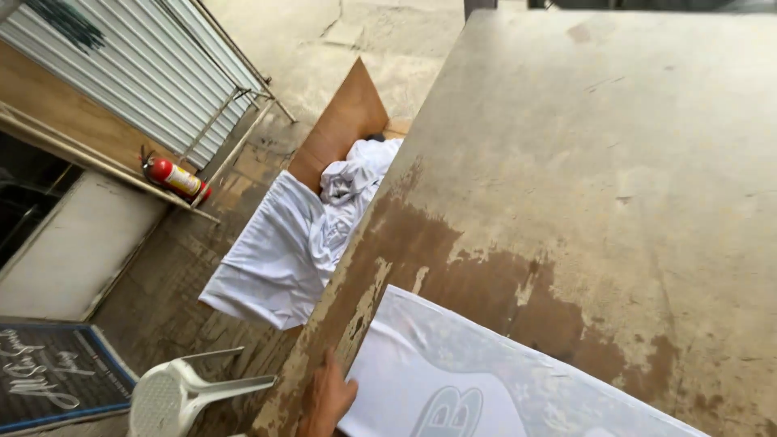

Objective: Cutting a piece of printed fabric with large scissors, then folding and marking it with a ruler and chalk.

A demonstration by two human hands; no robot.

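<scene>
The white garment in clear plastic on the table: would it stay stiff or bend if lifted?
The bagged garment lies flat, so it probably bends when lifted. Its glossy film looks slippery. The left hand touches its corner.

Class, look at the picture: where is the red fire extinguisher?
The fire extinguisher lies at the left of the head view, on the floor below the corrugated metal shutter, left of the white cloth pile.
</scene>
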